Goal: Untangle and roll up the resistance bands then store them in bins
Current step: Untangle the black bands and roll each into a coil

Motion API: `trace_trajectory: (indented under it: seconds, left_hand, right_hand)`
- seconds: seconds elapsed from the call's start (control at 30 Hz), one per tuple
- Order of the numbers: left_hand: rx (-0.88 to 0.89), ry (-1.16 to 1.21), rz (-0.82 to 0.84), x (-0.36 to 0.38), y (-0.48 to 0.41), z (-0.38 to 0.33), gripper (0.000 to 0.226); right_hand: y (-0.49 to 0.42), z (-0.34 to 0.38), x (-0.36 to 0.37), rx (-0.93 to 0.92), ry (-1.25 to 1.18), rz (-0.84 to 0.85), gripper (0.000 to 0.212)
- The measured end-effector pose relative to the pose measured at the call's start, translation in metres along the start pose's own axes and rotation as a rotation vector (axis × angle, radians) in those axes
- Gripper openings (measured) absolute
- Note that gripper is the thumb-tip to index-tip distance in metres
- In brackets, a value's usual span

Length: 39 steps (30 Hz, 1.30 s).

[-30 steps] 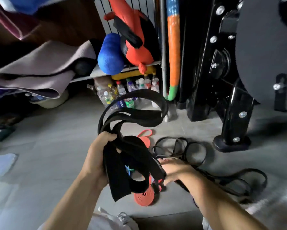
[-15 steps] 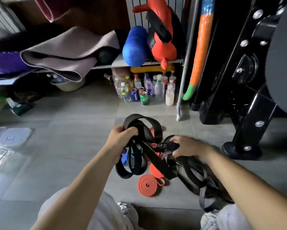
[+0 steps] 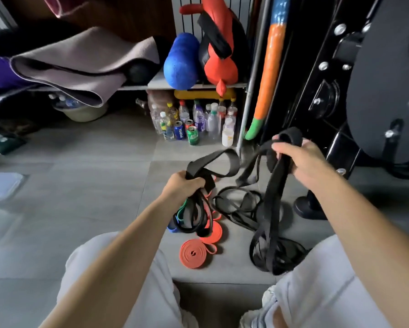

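Note:
My left hand (image 3: 181,185) is shut on a bunch of black resistance bands (image 3: 213,163) that loop above the fist and hang below it with green, blue and orange bands mixed in. My right hand (image 3: 300,158) is raised to the right and grips a wide black band (image 3: 273,204) that hangs down to a black pile (image 3: 276,254) on the floor. A rolled orange band (image 3: 192,253) lies flat on the tiles between my knees. More thin black bands (image 3: 236,204) lie tangled between my hands.
Bottles and cans (image 3: 194,124) stand under a shelf (image 3: 137,87) with folded mats (image 3: 75,67) and a blue roller (image 3: 181,61). A black machine frame (image 3: 340,129) with a round foot (image 3: 309,208) is at right. A clear plastic lid (image 3: 2,188) lies at left.
My right hand has risen up and to the right, pulling a wide black band away from the bunch. My left hand stays gripped on the remaining bands, held slightly lower.

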State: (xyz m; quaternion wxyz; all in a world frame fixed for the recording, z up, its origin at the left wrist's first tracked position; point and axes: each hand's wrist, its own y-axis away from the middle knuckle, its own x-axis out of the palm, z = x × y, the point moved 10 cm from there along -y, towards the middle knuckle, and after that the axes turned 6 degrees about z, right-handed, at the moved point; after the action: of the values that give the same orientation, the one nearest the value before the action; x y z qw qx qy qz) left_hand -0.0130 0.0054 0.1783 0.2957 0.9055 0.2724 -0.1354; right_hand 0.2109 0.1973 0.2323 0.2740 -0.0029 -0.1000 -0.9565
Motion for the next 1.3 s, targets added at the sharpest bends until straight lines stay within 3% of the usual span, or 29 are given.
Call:
trace_trajectory:
  seconds: [0.1,0.23,0.3,0.33,0.43,0.57,0.63,0.67,0.73,0.8,0.9,1.0,1.1,1.2,1.3]
  left_hand:
    - [0.015,-0.085,-0.014,0.000,-0.004,0.002,0.016]
    - [0.026,-0.054,0.004,-0.002,0.000,-0.003,0.015]
    - [0.059,-0.009,0.038,0.000,0.005,-0.010,0.013]
    - [0.081,-0.021,0.077,0.003,0.008,-0.014,0.014]
    - [0.157,-0.153,0.229,0.024,0.020,-0.020,0.013]
    - [0.207,-0.331,0.429,0.054,0.034,-0.014,0.016]
    - [0.308,-0.288,0.583,0.072,0.048,-0.022,0.024]
    - [0.339,-0.251,0.573,0.074,0.052,-0.026,0.036]
    - [0.322,-0.144,0.372,0.059,0.051,-0.031,0.059]
    - [0.332,-0.013,0.213,0.047,0.057,-0.036,0.049]
    - [0.386,0.254,0.160,0.047,0.078,-0.039,0.020]
    - [0.428,0.520,0.215,0.055,0.105,-0.043,0.021]
    - [0.435,0.705,0.281,0.060,0.128,-0.048,0.021]
    - [0.423,0.795,0.282,0.049,0.145,-0.050,0.016]
    - [0.471,0.698,0.193,0.023,0.157,-0.053,0.027]
  right_hand:
    - [0.000,0.015,-0.035,-0.102,-0.069,-0.227,0.014]
    - [-0.003,0.001,-0.057,0.029,0.362,-0.340,0.028]
    - [-0.009,-0.020,-0.052,0.214,0.716,-0.207,0.070]
    - [-0.010,-0.031,-0.046,0.291,0.908,-0.104,0.080]
    - [-0.007,-0.042,-0.020,0.290,1.276,0.095,0.074]
    - [-0.001,-0.032,0.015,0.071,1.437,0.179,0.050]
    - [0.005,-0.038,0.017,0.104,1.469,0.218,0.042]
    - [0.008,-0.044,0.017,0.148,1.477,0.258,0.033]
    - [0.015,-0.059,0.014,0.261,1.528,0.366,0.027]
    - [0.023,-0.067,0.013,0.318,1.575,0.439,0.045]
    - [0.044,-0.065,0.028,0.290,1.358,0.514,0.074]
    - [0.092,-0.064,0.070,0.295,0.898,0.723,0.086]
    - [0.139,-0.059,0.108,0.174,0.753,0.851,0.076]
    - [0.162,-0.045,0.124,0.021,0.550,0.764,0.040]
    - [0.180,-0.030,0.137,-0.048,0.325,0.745,0.046]
